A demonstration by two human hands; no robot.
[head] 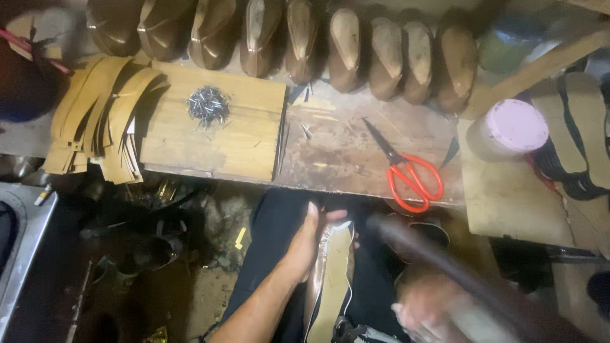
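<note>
Head cam, lower middle: left hand grips a shoe sole-up on the lap; blurry right hand at lower right wraps a dark tool handle; red scissors on bench above.

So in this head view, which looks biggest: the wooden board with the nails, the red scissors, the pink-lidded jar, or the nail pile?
Largest to smallest, as they look:
1. Wooden board
2. Red scissors and pink-lidded jar: too alike to rank; the scissors are longer, the jar bulkier.
3. Nail pile
</note>
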